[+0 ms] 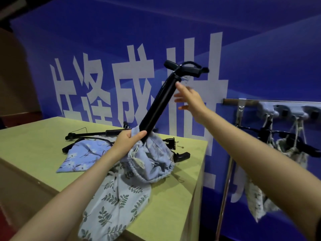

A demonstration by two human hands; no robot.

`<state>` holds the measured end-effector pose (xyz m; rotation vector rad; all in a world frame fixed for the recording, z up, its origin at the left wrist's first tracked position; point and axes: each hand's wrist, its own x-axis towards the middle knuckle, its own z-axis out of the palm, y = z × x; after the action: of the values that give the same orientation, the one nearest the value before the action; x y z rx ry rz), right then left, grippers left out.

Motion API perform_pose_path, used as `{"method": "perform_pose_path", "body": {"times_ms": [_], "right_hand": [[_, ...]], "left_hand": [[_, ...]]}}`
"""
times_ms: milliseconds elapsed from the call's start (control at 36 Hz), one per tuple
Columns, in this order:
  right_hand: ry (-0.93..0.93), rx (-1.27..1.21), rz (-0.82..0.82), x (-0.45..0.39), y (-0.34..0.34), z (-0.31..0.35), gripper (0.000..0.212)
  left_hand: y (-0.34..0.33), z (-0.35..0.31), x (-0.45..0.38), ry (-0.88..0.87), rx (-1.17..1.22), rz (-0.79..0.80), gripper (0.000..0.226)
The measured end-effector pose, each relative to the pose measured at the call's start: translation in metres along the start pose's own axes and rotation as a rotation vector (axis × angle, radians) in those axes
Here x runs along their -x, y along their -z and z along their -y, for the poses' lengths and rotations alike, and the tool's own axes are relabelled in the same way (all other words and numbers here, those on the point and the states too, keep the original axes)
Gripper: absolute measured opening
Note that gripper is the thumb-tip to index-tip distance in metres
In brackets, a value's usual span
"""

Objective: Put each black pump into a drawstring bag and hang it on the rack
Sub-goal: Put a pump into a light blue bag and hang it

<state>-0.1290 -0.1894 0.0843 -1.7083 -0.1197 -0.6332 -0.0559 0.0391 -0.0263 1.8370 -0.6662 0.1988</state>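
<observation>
The left hand (127, 141) has its grip curled round the mouth of the drawstring bag (152, 162) and the black pump (159, 103) entering it, above the table (26, 145). The right hand (189, 100), fingers spread, touches the shaft near the handle at 12 o'clock. Bagging is underway; next, seemingly, push down, cinch, then hang on the rack (278, 101) at 3 o'clock.

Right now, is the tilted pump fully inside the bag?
No. Only the pump's lower end sits in the blue bag; its barrel and handle stick out.

Open air above table (26, 136); pumps (97, 133), bags (81, 157) cluttering its middle.
</observation>
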Motion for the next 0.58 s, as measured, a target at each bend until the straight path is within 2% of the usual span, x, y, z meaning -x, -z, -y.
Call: {"method": "perform_pose_path", "body": {"times_ms": [83,139,167,194,250,278,333,361,444,583], "right_hand": [[-0.001,-0.105,-0.013,-0.011,0.000,0.018,0.033],[0.034,-0.101,-0.052,-0.013,0.000,0.025,0.027],[0.067,-0.091,-0.083,-0.012,-0.001,0.028,0.026],[0.096,-0.083,-0.130,-0.011,-0.003,0.030,0.026],[0.135,-0.080,-0.228,-0.010,-0.005,0.032,0.026],[0.153,-0.085,-0.261,-0.009,-0.005,0.033,0.025],[0.200,-0.070,-0.288,-0.008,-0.006,0.034,0.024],[0.222,-0.056,-0.285,-0.005,-0.007,0.036,0.023],[0.291,-0.020,-0.278,0.003,-0.010,0.040,0.020],[0.437,0.027,-0.243,0.014,-0.014,0.042,0.021]], "left_hand": [[-0.003,-0.008,0.006,-0.039,-0.026,0.065,0.050],[-0.007,-0.016,0.010,-0.038,0.040,0.075,0.052],[-0.007,-0.020,0.010,-0.039,0.074,0.072,0.060],[-0.006,-0.024,0.009,-0.042,0.103,0.049,0.082],[-0.005,-0.029,0.003,-0.061,0.101,0.017,0.057],[-0.004,-0.032,-0.002,-0.065,0.087,0.012,0.056],[-0.003,-0.051,-0.007,-0.086,0.073,-0.023,0.032],[-0.004,-0.065,-0.010,-0.116,0.078,-0.027,0.028],[-0.006,-0.090,-0.022,-0.059,0.159,-0.032,0.033],[-0.013,-0.124,-0.028,0.078,0.561,-0.015,0.034]]}}
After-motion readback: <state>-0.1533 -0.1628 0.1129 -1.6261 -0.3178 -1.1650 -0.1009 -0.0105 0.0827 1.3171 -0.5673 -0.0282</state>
